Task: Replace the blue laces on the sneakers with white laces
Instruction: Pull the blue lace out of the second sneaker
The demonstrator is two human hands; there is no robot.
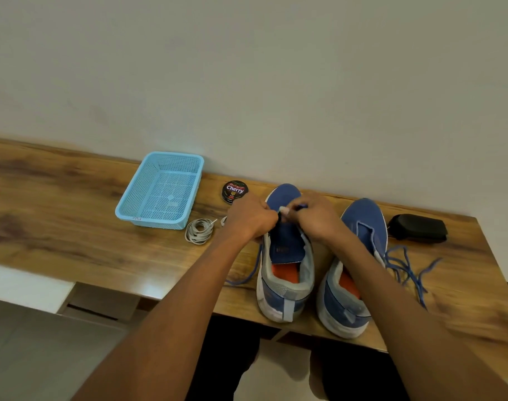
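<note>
Fingers first: the left hand (251, 218) is curling its fingers (265, 215) tight at the lowest eyelets of the left sneaker (286, 256), and a white lace tip (284, 209) is poking out between the two hands. The right hand (316, 217) is pinching a blue lace (302, 206) end right beside it, fingers closed on it. Looks like the swap is happening on this shoe: the tongue is lying bare, with no lace crossing it, and a blue tail is hanging off the bench (73, 198) edge to the shoe's left.

Just right of that sneaker, the right sneaker (359, 256) is also standing unlaced, and a loose blue lace (406, 267) is sprawling beyond it. So both blues seem to be out or nearly out; white threading is only beginning, I'd judge.

Left of the left sneaker, a coiled white lace (199, 231) is waiting, untouched. Further left a blue mesh basket (160, 189) is sitting; behind the sneaker's toe, a Cherry polish tin (235, 191); far right of the pair, a black brush-like object (419, 228), unclear what.
</note>
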